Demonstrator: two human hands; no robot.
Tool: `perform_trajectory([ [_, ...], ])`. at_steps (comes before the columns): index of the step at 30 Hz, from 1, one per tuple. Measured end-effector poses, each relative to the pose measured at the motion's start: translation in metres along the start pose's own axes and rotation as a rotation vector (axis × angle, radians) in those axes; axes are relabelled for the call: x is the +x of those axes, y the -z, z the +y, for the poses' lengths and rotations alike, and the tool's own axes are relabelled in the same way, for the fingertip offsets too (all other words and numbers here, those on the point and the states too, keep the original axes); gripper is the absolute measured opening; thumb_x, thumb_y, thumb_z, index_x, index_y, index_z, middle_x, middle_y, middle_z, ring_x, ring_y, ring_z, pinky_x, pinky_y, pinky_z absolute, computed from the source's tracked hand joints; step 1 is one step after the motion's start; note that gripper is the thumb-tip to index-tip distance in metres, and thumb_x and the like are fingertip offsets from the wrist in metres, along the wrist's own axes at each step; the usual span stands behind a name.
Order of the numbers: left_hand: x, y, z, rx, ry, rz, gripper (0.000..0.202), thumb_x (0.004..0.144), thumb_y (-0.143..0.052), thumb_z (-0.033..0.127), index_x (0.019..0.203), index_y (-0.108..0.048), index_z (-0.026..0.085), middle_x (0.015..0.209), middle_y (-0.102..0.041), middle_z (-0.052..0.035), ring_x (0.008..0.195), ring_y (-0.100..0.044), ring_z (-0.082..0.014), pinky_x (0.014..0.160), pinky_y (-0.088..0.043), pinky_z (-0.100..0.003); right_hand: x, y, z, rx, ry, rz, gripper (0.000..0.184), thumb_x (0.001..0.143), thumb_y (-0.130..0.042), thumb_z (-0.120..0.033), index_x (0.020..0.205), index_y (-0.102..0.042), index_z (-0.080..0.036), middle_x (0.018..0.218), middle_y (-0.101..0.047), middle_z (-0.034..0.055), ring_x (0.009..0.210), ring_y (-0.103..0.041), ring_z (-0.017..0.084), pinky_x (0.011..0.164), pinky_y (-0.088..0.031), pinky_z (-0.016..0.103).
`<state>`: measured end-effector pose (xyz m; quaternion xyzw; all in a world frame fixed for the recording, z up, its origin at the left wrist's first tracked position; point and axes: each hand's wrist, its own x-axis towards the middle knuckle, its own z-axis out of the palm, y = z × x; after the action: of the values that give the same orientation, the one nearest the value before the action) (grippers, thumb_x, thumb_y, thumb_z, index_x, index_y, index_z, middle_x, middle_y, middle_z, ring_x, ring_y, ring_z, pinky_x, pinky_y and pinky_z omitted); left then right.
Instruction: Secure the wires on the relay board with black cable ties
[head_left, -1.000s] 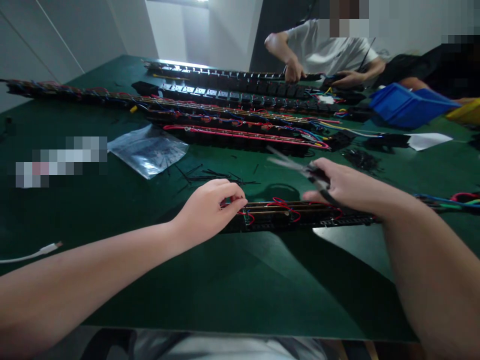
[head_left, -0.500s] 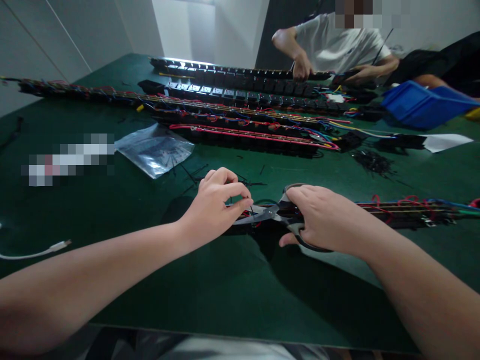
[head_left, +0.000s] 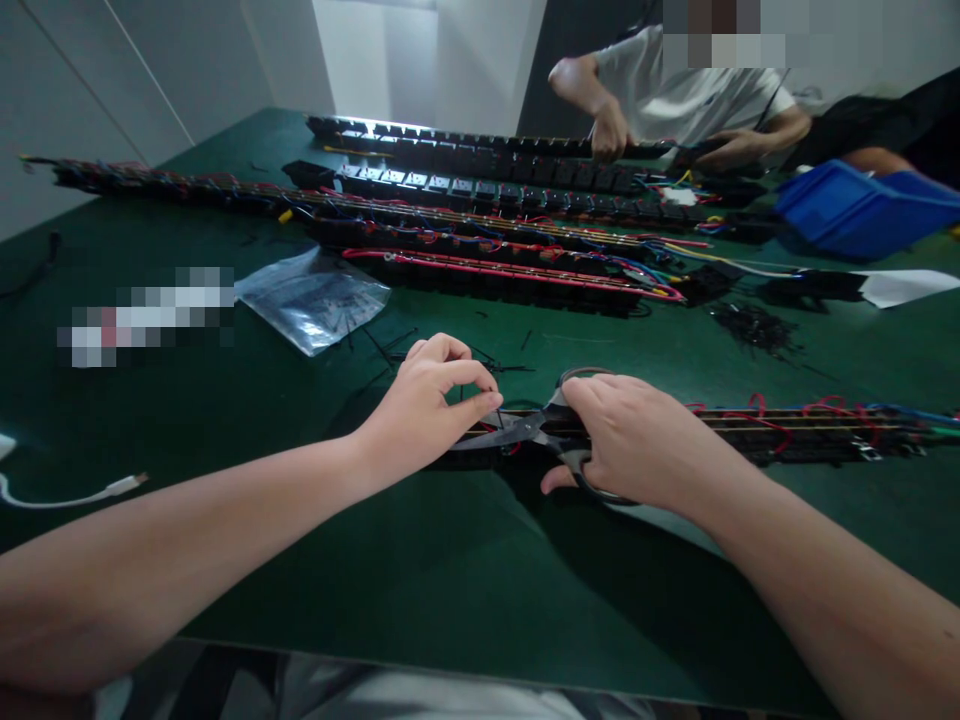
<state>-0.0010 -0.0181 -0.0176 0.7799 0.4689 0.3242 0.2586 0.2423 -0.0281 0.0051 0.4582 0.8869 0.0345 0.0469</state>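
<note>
A long black socket strip with red, blue and green wires lies across the green table in front of me. My left hand pinches something thin at the strip's left end, thumb against forefinger. My right hand grips black-handled scissors. Their blades point left and reach my left fingertips. What the left fingers pinch is too small to name; it looks like a thin black tie.
Several more wired strips lie in rows farther back. A clear plastic bag and loose black cable ties lie on the table. A blue bin stands at the right. A person in a white shirt works opposite. A white cable lies left.
My right hand brought the scissors down from above the strip to my left fingertips. The strip and view shifted slightly. My left hand stayed pinched at the strip's end.
</note>
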Motion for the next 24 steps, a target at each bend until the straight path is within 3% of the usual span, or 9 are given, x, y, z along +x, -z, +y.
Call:
perform_trajectory([
  [4, -0.001, 0.000, 0.002, -0.024, 0.018, -0.002, 0.009, 0.088, -0.068, 0.025, 0.081, -0.073, 0.023, 0.096, -0.054, -0.0021, 0.103, -0.051, -0.0212, 0.099, -0.040, -0.044, 0.002, 0.001, 0.003, -0.011, 0.011, 0.013, 0.062, 0.065, -0.077, -0.074, 0.087, -0.059, -0.019, 0.081, -0.069, 0.0079, 0.077, -0.066, 0.027, 0.067, -0.041, 0.035],
  [9, 0.002, 0.002, 0.001, -0.103, 0.030, 0.033, 0.012, 0.092, -0.059, 0.022, 0.082, -0.065, 0.020, 0.097, -0.059, -0.0020, 0.104, -0.052, -0.0192, 0.101, -0.037, -0.039, 0.000, 0.005, 0.004, -0.039, 0.005, 0.019, 0.049, 0.075, -0.074, -0.065, 0.088, -0.061, -0.019, 0.079, -0.071, 0.0080, 0.075, -0.067, 0.026, 0.064, -0.036, 0.033],
  [14, 0.007, 0.001, -0.008, -0.262, 0.154, 0.033, 0.016, 0.095, -0.055, 0.030, 0.088, -0.062, 0.018, 0.094, -0.063, -0.0023, 0.095, -0.057, -0.0178, 0.092, -0.044, -0.036, -0.003, 0.014, 0.012, -0.057, -0.082, 0.000, 0.057, 0.076, -0.066, -0.075, 0.090, -0.062, -0.020, 0.079, -0.072, 0.0087, 0.072, -0.067, 0.026, 0.058, -0.027, 0.031],
  [17, 0.009, -0.001, -0.011, -0.374, 0.214, -0.011, 0.022, 0.097, -0.057, 0.036, 0.098, -0.065, 0.016, 0.102, -0.067, -0.0041, 0.097, -0.062, -0.0183, 0.093, -0.050, -0.039, -0.005, 0.019, 0.025, -0.052, -0.167, -0.043, 0.061, 0.072, -0.063, -0.079, 0.088, -0.060, -0.021, 0.076, -0.071, 0.0086, 0.068, -0.066, 0.027, 0.054, -0.024, 0.030],
  [21, 0.011, -0.003, -0.012, -0.468, 0.267, -0.058, 0.025, 0.096, -0.062, 0.038, 0.102, -0.066, 0.014, 0.116, -0.068, -0.0075, 0.111, -0.063, -0.0211, 0.102, -0.051, -0.046, -0.007, 0.020, 0.045, 0.030, -0.215, -0.137, 0.062, 0.071, -0.062, -0.080, 0.090, -0.060, -0.021, 0.082, -0.071, 0.0087, 0.069, -0.066, 0.027, 0.053, -0.033, 0.030],
  [24, 0.012, -0.003, -0.010, -0.510, 0.303, -0.135, 0.025, 0.096, -0.063, 0.037, 0.104, -0.067, 0.013, 0.119, -0.068, -0.0081, 0.111, -0.065, -0.0212, 0.101, -0.053, -0.046, -0.007, 0.015, 0.050, 0.115, -0.197, -0.193, 0.064, 0.069, -0.065, -0.080, 0.093, -0.063, -0.021, 0.094, -0.072, 0.0092, 0.081, -0.067, 0.028, 0.061, -0.044, 0.033],
])
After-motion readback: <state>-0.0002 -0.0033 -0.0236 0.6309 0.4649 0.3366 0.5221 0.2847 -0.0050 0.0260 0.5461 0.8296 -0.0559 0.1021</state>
